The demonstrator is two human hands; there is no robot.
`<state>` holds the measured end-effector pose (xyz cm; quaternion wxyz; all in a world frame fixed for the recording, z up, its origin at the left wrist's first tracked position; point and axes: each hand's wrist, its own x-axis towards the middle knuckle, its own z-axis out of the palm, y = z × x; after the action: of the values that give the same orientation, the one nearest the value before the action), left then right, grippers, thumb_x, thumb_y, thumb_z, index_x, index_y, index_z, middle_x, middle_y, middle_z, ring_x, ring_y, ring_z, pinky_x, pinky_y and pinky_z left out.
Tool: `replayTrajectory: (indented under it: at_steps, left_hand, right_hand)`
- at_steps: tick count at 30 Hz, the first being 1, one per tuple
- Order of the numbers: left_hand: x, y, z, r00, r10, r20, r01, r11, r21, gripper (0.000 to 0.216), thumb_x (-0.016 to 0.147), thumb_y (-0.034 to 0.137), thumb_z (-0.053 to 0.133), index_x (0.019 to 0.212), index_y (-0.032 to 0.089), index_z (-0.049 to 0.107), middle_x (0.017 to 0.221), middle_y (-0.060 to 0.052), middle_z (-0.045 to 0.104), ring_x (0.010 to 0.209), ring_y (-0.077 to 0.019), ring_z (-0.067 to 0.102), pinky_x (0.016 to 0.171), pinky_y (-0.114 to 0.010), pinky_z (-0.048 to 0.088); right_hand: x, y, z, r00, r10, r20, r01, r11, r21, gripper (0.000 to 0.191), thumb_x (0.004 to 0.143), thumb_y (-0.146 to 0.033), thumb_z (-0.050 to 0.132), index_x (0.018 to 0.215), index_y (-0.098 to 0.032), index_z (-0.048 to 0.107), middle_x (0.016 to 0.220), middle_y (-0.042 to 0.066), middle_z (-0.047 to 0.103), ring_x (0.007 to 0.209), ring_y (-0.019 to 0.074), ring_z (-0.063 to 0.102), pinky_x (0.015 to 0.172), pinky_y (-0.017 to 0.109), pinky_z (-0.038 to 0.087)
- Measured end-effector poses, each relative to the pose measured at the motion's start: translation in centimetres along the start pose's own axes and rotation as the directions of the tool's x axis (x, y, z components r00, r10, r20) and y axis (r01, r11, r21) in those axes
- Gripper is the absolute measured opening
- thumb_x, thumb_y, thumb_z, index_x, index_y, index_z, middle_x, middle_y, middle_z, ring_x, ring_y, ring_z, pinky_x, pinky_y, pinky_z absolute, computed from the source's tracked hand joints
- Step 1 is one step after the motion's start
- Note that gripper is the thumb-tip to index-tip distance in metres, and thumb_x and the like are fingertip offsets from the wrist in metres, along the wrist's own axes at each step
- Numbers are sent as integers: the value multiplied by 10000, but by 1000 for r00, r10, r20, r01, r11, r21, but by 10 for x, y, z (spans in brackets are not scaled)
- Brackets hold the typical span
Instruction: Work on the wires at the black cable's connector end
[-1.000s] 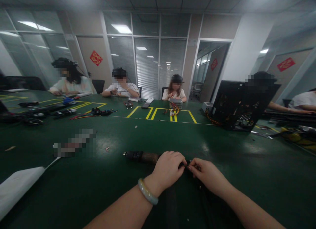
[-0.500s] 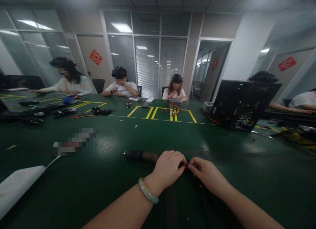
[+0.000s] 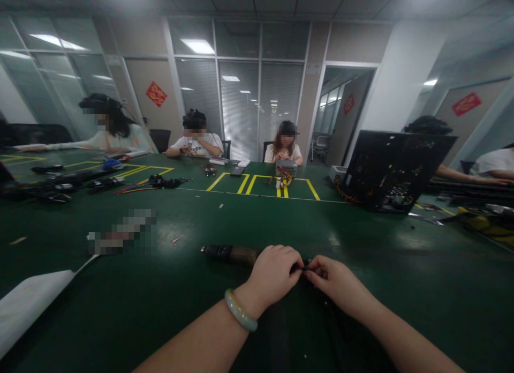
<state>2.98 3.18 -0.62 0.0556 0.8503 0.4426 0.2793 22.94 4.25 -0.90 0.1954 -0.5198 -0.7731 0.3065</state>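
Observation:
My left hand (image 3: 275, 274), with a pale green bangle on its wrist, is closed with thumb and fingers pinched. My right hand (image 3: 331, 279) pinches too, its fingertips meeting the left ones. Between them shows a bit of something small and dark, too hidden to name. Behind my left hand lies a cylindrical tool (image 3: 243, 255) with a brown body, black collar and metal tip pointing left; it resembles an electric screwdriver. My left hand covers its right end, so I cannot tell whether they touch. Dark, cord-like shapes run under my right hand.
The green table (image 3: 180, 298) bears a white sheet (image 3: 36, 303) at left. Cable bundles (image 3: 160, 181) lie farther back. A black computer case (image 3: 395, 169) stands at right near yellow cables (image 3: 488, 225). Across the table a person handles a metal box (image 3: 286, 168); others sit alongside.
My fingertips have shifted slightly around the small dark thing; both hands stay in place. At far left, a person's arm has reached farther left.

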Motion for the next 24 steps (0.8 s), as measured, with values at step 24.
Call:
replayTrajectory:
  at_steps: [24]
  left_hand:
    - [1, -2, 2, 1000, 3, 0, -3, 1000, 12, 58, 857, 211, 642, 914, 221, 637, 926, 13, 662, 898, -186, 580, 809, -335, 400]
  right_hand:
    - [-2, -4, 1, 996, -64, -58, 65, 998, 9, 127, 915, -295, 546, 872, -230, 647, 774, -27, 683, 713, 156, 635, 595, 231, 396]
